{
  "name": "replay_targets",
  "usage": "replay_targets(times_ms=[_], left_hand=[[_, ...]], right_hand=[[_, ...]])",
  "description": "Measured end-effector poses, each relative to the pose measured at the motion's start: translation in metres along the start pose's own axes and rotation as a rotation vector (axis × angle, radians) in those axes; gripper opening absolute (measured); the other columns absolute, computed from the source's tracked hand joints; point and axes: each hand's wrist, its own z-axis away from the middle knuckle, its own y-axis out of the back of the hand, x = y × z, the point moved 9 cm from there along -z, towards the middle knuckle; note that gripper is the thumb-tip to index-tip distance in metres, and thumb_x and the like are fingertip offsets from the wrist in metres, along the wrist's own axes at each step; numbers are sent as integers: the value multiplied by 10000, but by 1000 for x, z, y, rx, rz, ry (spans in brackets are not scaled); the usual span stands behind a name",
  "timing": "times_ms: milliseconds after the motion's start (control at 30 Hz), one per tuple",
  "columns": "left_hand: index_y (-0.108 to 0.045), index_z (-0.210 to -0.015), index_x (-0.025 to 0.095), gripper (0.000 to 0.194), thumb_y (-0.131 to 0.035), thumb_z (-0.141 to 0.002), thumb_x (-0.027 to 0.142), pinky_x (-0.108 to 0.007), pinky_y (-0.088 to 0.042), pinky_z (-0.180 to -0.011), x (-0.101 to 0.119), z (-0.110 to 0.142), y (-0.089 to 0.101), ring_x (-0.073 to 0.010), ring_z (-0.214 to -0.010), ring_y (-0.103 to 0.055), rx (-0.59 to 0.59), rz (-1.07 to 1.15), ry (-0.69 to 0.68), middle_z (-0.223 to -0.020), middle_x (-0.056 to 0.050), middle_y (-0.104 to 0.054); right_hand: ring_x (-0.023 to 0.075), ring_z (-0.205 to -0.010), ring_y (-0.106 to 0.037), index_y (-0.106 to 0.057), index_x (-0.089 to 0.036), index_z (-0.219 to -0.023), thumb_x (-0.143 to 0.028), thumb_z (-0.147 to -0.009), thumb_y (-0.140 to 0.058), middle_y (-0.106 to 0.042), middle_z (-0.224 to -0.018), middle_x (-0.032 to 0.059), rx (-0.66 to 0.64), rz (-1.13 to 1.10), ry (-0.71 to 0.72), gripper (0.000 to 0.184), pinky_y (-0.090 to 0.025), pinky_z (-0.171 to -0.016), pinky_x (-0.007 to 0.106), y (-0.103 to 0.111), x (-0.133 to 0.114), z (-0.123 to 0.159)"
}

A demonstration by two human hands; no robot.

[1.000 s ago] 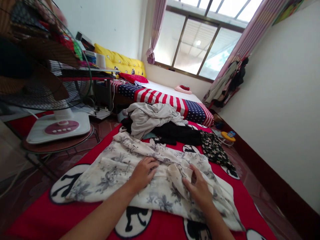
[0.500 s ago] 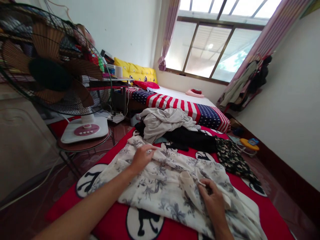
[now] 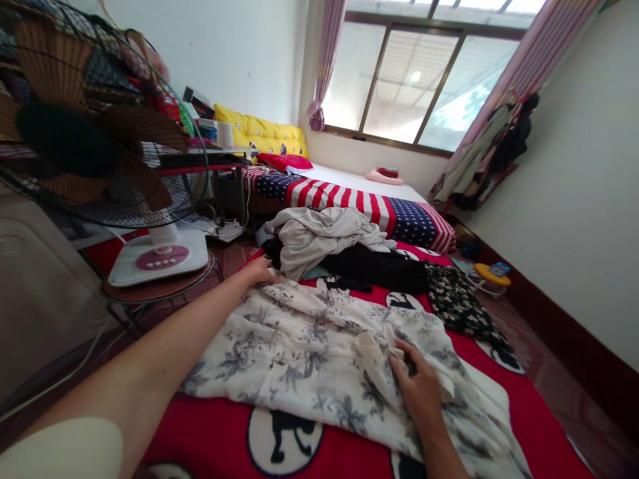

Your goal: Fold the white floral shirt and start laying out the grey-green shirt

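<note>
Daylight from a wide window [image 3: 414, 80] fills a narrow bedroom where a red blanket [image 3: 210, 439] printed with black-and-white cartoon rounds covers the near surface. Spread across that blanket lies a cream floral garment [image 3: 299, 352], grey blossoms over pale cloth, rumpled toward its right edge. At its far left corner the left hand [image 3: 259, 271] reaches out at full arm's length, fingers curled onto the fabric's edge — whether they pinch the cloth or only press on it cannot be told from this angle. Nearer the camera, the right hand [image 3: 422, 389] is closed around a bunched fold of the same garment, just beside a plain cream strip [image 3: 372, 356] that stands up from the fabric. Beyond the floral piece sits a heap of other clothes: a crumpled grey garment [image 3: 319, 236], a black one [image 3: 379, 266] next to it, and a dark flowered piece [image 3: 456, 303] trailing off to the right. Behind them stretches a bed with a stars-and-stripes cover [image 3: 359, 199], yellow cushions [image 3: 259, 133] and a red pillow [image 3: 284, 161] at its head. An electric fan [image 3: 94, 133] on a white base stands on a small round table at left — pink curtains [image 3: 324, 60] frame the window, and clothes hang in the far right corner [image 3: 484, 153].
</note>
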Motion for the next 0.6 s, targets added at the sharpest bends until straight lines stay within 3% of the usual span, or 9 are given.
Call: replay_targets(times_ms=[100,167,367,500,600], left_hand=[[-660,-660,126,296,-808,-593,373,-256,-445,-590,2,4,4,-155,-621,-586,-11,88,-54,-623,22,-612],[-658,-588,139,296,-821,-476,359,-237,-390,-547,6,8,11,-152,-573,-556,12,150,-97,-540,37,-572],[-667,-696,139,397,-756,-505,476,-231,-403,-585,24,24,36,-154,-626,-548,129,329,-187,-628,15,-610],[-660,-826,150,496,-741,-533,542,-247,-451,-637,34,43,55,-160,-672,-573,159,429,-210,-733,-10,-647],[-673,-808,171,453,-771,-522,508,-256,-472,-674,36,65,67,-166,-690,-585,120,480,-241,-733,-12,-656]], right_hand=[[266,-956,-644,-701,-213,-1011,-467,-771,-581,-713,-1001,69,-17,-3,48,369,-484,-887,400,-1,-6,1],[265,-983,-634,-703,-215,-956,-459,-783,-569,-709,-1003,64,-16,-21,62,327,-465,-913,403,-2,-10,2],[263,-873,-648,-703,-188,-893,-463,-769,-582,-719,-885,68,85,-96,-47,325,-494,-814,374,8,-9,-8],[260,-893,-643,-701,-185,-913,-446,-781,-610,-714,-896,69,195,-142,12,306,-487,-847,371,38,-31,-21],[244,-895,-637,-700,-201,-912,-433,-794,-629,-704,-899,52,220,-168,76,269,-476,-871,366,63,-48,-21]])
